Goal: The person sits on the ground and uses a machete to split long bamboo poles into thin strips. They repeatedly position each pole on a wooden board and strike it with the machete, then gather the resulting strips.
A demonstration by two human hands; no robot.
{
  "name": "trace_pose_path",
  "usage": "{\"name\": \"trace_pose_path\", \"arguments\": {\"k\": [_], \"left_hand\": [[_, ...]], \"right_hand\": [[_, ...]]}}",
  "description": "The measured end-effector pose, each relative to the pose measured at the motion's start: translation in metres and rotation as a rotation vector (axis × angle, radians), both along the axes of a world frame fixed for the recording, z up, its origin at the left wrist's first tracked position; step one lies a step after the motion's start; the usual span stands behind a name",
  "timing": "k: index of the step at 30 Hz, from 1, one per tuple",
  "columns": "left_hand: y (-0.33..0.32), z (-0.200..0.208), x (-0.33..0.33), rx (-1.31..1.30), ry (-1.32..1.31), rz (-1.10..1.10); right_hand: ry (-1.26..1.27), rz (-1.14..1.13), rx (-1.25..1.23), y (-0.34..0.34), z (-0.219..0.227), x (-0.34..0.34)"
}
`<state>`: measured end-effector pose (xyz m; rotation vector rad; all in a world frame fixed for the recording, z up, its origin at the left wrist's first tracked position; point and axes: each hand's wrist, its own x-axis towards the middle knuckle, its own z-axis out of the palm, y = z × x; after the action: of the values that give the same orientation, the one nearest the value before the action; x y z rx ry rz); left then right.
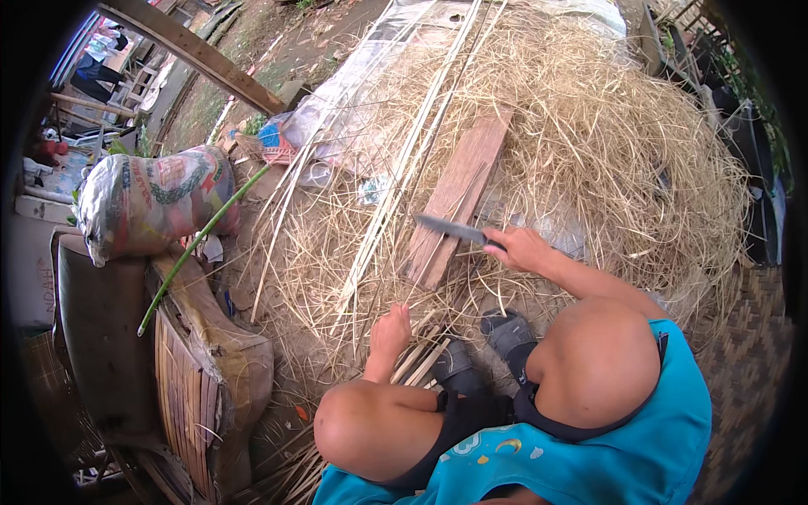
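My right hand (519, 249) is closed round the dark handle of a knife (448, 227). Its long grey blade points left and lies across the near part of a reddish-brown wooden plank (468, 172). My left hand (390, 332) is a closed fist in front of my left knee, near the plank's near end. What it grips, if anything, is too thin or hidden to make out. Several pale split bamboo strips (414, 360) lie beside it, by my sandalled feet. Longer pale strips (404, 181) stretch away to the left of the plank.
A large heap of thin straw-coloured shavings (623, 151) spreads over the right side. At left stand a stuffed sack (151, 202), a green stalk (198, 240) and a worn slatted seat (181, 370). A wooden post (198, 55) slants across the upper left; woven matting (753, 362) lies at right.
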<state>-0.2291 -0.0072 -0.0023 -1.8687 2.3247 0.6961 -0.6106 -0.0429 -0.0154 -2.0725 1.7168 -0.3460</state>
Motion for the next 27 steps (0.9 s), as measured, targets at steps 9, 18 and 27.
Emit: {"name": "trace_pose_path", "arguments": {"k": [9,18,27], "left_hand": [[0.021,-0.027,0.024,0.143,0.361,0.116],[0.023,-0.019,0.053,0.227,0.446,0.177],[0.004,0.003,0.033,0.748,0.622,0.454]], "right_hand": [[-0.155,-0.234,0.131,-0.021,0.022,-0.007],[-0.119,-0.540,0.166,-0.061,0.000,-0.054],[0.003,0.177,-0.019,0.034,0.006,0.040]]}}
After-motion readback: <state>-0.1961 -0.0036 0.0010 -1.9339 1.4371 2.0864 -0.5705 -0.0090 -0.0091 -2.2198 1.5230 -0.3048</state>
